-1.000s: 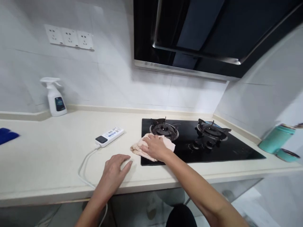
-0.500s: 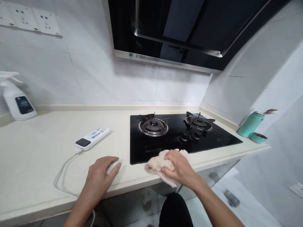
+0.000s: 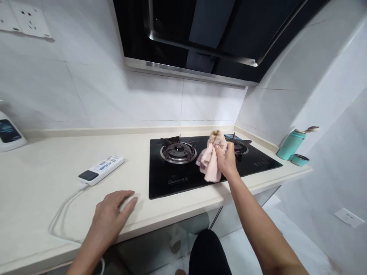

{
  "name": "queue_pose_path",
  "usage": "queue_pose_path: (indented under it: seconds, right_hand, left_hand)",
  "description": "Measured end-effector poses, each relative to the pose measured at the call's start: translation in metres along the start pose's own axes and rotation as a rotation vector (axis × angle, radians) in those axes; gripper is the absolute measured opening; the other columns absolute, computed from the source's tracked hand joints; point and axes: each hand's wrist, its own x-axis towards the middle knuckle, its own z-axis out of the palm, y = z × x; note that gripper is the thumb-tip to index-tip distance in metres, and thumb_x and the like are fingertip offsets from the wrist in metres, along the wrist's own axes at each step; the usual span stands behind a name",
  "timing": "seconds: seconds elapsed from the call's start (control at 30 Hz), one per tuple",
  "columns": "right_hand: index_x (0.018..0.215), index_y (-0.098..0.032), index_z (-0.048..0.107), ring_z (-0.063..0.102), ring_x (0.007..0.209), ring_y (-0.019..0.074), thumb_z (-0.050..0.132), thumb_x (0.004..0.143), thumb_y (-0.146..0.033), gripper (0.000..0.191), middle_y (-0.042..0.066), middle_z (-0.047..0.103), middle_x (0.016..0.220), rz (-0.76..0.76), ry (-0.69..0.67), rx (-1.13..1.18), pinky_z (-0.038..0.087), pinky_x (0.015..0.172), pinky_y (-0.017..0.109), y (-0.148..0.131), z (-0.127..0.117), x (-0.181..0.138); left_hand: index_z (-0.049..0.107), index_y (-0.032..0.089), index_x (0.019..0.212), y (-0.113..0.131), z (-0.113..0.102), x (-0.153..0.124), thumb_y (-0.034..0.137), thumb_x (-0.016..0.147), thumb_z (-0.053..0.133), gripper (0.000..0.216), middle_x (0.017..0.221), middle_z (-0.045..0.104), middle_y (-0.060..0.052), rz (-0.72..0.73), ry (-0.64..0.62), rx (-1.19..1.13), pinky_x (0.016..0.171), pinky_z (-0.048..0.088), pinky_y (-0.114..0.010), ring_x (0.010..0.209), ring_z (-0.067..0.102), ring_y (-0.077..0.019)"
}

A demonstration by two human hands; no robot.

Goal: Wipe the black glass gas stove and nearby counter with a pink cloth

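My right hand [image 3: 228,158] grips a pale pink cloth [image 3: 211,162], bunched up with a brown stain at its top. Cloth and hand are held over the black glass gas stove [image 3: 169,187], between the left burner [image 3: 178,152] and the right burner [image 3: 240,146]. They hide the control knobs and part of the right burner. My left hand [image 3: 113,212] rests on the cream countertop [image 3: 57,160] left of the stove, thumb and fingers apart, with nothing in it. Beyond it lies a white device with a dark screen [image 3: 101,170], a white cable [image 3: 61,208] running from its end.
A black range hood [image 3: 183,34] hangs low above the stove. A white spray bottle [image 3: 10,133] stands at the far left. At the right end are a turquoise canister [image 3: 291,145] and a small turquoise bowl-shaped piece [image 3: 299,159]. White sockets [image 3: 28,19] sit on the wall.
My right hand has lifted the cloth from the counter's front edge up and forward over the stove. My left hand stays on the counter. The view has shifted to the right.
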Motion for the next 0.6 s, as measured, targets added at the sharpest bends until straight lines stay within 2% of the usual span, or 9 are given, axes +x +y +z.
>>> queue_pose_path:
  seconds: [0.07,0.13,0.2,0.3,0.43,0.6]
  right_hand:
    - [0.145,-0.014,0.035,0.062,0.11,0.0245,0.041,0.101,-0.038,0.051,0.017,0.058,0.128,0.016,-0.078,-0.145,0.051,0.093,0.037,0.0,0.024,0.03]
    - [0.157,-0.015,0.025,0.061,0.117,0.0249,0.035,0.103,-0.03,0.057,0.021,0.048,0.142,0.079,-0.248,-0.399,0.048,0.099,0.037,0.006,0.043,0.051]
    - [0.157,-0.02,0.035,0.062,0.117,0.0271,0.038,0.103,-0.029,0.054,0.02,0.048,0.142,0.131,-0.418,-0.572,0.048,0.1,0.039,0.014,0.056,0.056]
    - [0.145,-0.022,0.054,0.062,0.118,0.0331,0.053,0.101,-0.041,0.047,0.018,0.056,0.133,0.131,-0.559,-0.666,0.046,0.102,0.046,0.019,0.069,0.043]
    - [0.143,-0.018,0.054,0.057,0.123,0.0374,0.056,0.101,-0.054,0.056,0.023,0.054,0.137,0.078,-0.605,-0.786,0.043,0.104,0.05,0.006,0.073,0.011]
    - [0.146,-0.022,0.051,0.059,0.119,0.033,0.052,0.103,-0.041,0.047,0.018,0.055,0.136,-0.068,-0.61,-0.812,0.043,0.1,0.044,-0.012,0.048,-0.033]
  left_hand:
    - [0.076,0.025,0.102,0.002,-0.001,0.0,0.064,0.084,0.052,0.05,0.115,0.077,-0.008,-0.009,0.0,-0.004,0.105,0.046,-0.05,0.118,0.064,-0.0337]
    - [0.077,0.024,0.102,0.004,-0.003,0.001,0.064,0.084,0.052,0.05,0.115,0.077,-0.009,-0.023,-0.004,-0.007,0.105,0.047,-0.049,0.117,0.065,-0.0335]
    - [0.077,0.025,0.103,0.005,-0.004,0.001,0.064,0.083,0.052,0.051,0.115,0.077,-0.009,-0.044,-0.007,-0.011,0.105,0.047,-0.05,0.117,0.065,-0.0337]
    - [0.077,0.025,0.103,0.006,-0.004,0.001,0.066,0.082,0.052,0.052,0.116,0.077,-0.008,-0.064,-0.012,-0.025,0.106,0.047,-0.051,0.119,0.064,-0.0345]
    - [0.077,0.026,0.104,0.003,-0.004,0.002,0.066,0.082,0.052,0.052,0.117,0.077,-0.007,-0.049,-0.013,-0.019,0.108,0.047,-0.052,0.12,0.064,-0.035]
    - [0.077,0.025,0.103,0.0,-0.004,0.003,0.067,0.084,0.052,0.052,0.116,0.077,-0.008,-0.003,-0.013,0.0,0.107,0.049,-0.049,0.118,0.066,-0.0337]
